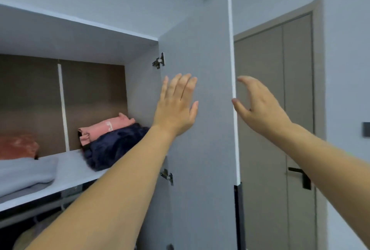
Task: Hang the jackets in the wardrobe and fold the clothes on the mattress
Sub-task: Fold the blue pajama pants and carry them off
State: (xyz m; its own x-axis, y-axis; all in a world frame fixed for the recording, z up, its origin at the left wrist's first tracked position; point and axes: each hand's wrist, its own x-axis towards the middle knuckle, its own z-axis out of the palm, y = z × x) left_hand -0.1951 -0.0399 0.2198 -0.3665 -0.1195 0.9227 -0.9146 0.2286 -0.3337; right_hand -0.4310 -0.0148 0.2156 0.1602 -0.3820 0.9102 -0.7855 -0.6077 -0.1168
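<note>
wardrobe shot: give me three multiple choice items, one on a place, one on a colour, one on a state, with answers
1. Where does the pink garment lie?
A. on the dark blue bundle on the shelf
B. on the floor
C. on a hanger

2. What colour is the wardrobe door's front edge?
A. red
B. white
C. green

3. How is the left hand?
A. flat against the door's inner face
B. gripping a jacket
C. a fist

Answers: 1 A, it rests atop the bundle. 2 B, a white strip runs down beside the right hand. 3 A, fingers are straight on the panel.

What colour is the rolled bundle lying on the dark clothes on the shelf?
Pink bundle, clearest in the head view.
</note>
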